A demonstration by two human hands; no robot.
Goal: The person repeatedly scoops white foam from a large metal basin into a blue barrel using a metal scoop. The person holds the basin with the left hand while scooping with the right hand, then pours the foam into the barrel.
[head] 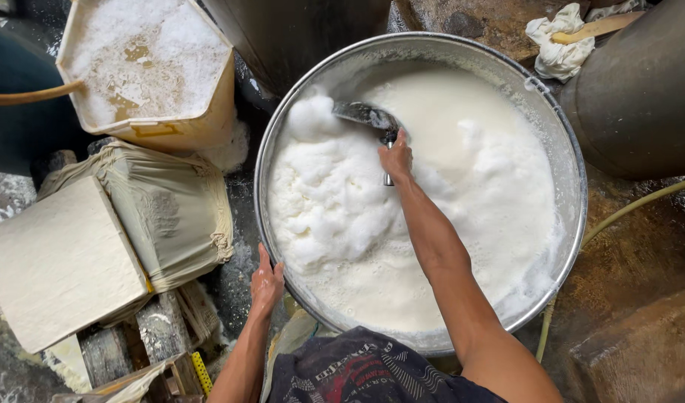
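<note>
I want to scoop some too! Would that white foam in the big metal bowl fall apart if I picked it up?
Probably yes. The foam looks puffy, heaped in soft clumps, so likely very light and crumbly. It floats on milky liquid, so it is probably wet and slippery; the right hand uses a ladle.

Right arm stretches from the lower right up to frame centre, right hand (396, 158) closed in a grip; left hand (266, 283) lies flat, fingers together, lower centre-left.
</note>
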